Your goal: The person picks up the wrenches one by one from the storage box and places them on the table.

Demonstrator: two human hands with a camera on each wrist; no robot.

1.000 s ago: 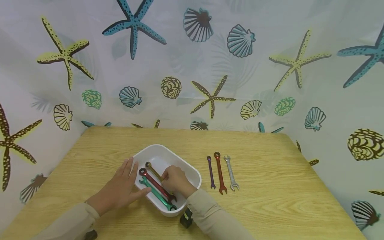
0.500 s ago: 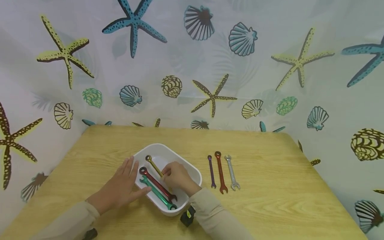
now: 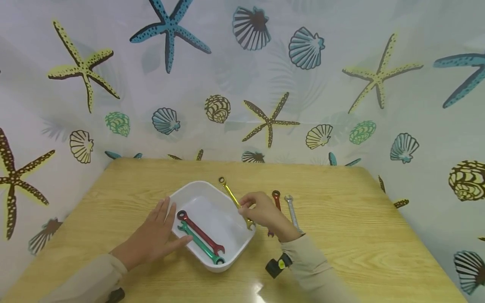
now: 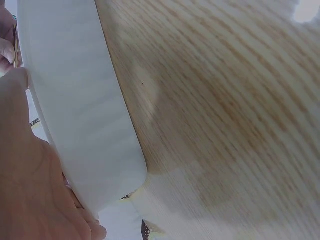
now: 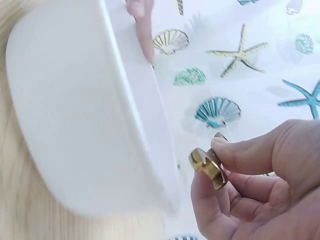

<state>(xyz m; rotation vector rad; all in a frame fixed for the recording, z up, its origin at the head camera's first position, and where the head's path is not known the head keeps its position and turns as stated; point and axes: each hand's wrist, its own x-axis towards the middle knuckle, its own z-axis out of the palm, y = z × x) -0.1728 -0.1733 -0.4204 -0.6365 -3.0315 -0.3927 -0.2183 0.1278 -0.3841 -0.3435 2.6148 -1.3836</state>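
Observation:
In the head view, my right hand pinches a gold combination wrench over the right rim of a white plastic tub. The wrench's open end faces the right wrist camera, between thumb and fingers. My left hand rests on the tub's left rim, its fingers straight and the thumb spread along the near side. Inside the tub, a red wrench and a green wrench lie side by side.
Right of the tub, an orange-red wrench and a silver wrench lie on the wooden table. A purple wrench there is mostly hidden behind my right hand. A curtain with shells and starfish stands behind.
My right hand has lifted the gold wrench out of the tub's inside and carried it up and right, over the rim. My left hand stays in place.

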